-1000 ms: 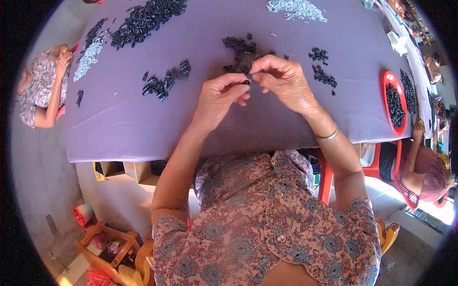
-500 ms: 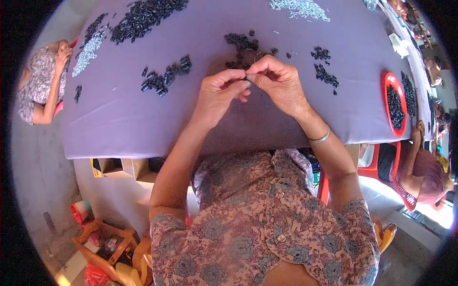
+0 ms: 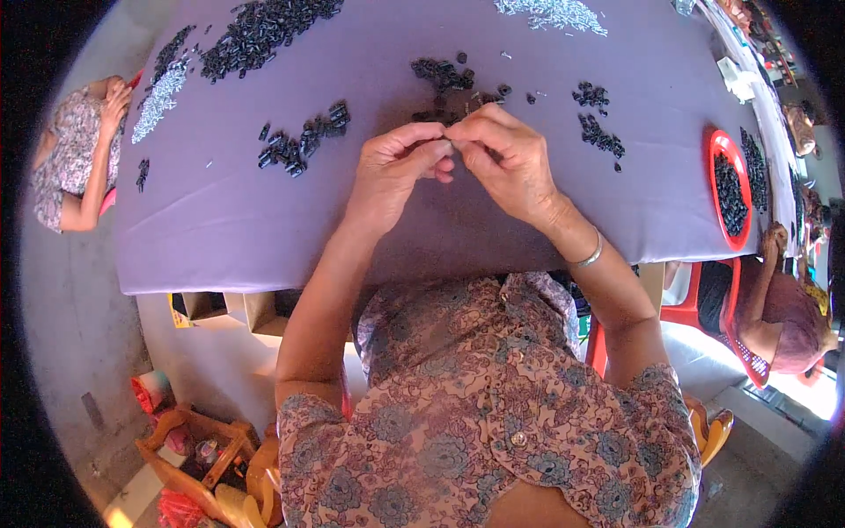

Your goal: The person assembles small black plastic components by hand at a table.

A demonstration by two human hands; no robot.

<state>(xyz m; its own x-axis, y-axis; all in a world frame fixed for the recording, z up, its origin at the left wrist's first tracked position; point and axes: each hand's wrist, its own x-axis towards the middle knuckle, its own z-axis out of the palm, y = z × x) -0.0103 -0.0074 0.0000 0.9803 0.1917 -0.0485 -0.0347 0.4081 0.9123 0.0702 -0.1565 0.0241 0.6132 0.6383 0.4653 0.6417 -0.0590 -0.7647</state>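
My left hand [image 3: 393, 172] and my right hand [image 3: 509, 164] meet above the purple tablecloth [image 3: 238, 211], thumbs and forefingers pinched together tip to tip. Whatever sits between the fingertips is too small and covered to name. Just beyond the hands lies a loose cluster of small black plastic parts [image 3: 443, 74]. Left of my left hand is a pile of larger black cylindrical pieces [image 3: 304, 141]. To the right of my right hand are small black ring-like pieces [image 3: 601, 136]. A silver heap of tiny metal pins [image 3: 554, 14] lies at the far edge.
A big black heap of parts [image 3: 264, 35] and a silver pin heap [image 3: 160, 101] lie far left. A red basin [image 3: 729, 189] of black pieces stands at the right. Other people sit at the left [image 3: 79, 158] and right [image 3: 775, 326]. A wooden chair [image 3: 202, 449] is lower left.
Both hands have shifted slightly left, still pinched together. The right hand has turned a little at the fingers. The piles look the same.
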